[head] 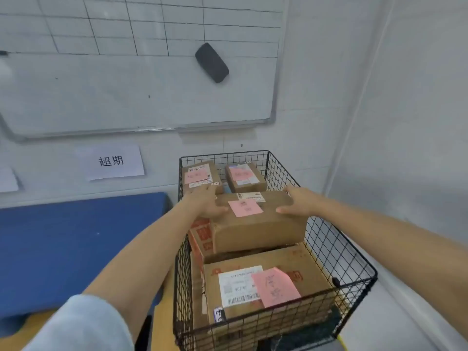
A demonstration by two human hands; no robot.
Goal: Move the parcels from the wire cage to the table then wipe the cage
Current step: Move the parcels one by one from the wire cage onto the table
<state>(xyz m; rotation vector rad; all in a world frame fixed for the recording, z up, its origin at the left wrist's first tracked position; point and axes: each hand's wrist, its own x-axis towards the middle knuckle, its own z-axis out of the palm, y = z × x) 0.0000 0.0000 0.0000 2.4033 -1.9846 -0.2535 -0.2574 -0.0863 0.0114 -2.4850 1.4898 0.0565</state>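
In the head view, the wire cage point(329, 239) is standing in the corner, and every place here is given from it. The left hand point(206, 202) and the right hand point(300, 201) are pressing flat, fingers spread, against opposite ends of the middle parcel point(255, 224), which is sitting on top of the pile inside the cage; they are gripping it between the palms, though it is not visibly lifted yet. Two small parcels point(201, 176) are lying at the cage's far end, and a large parcel point(266, 287) is filling its near end. The blue table point(63, 244), just left of the cage, is carrying no parcels in view. The task seems barely begun: all visible parcels are waiting inside, and wiping comes afterwards.
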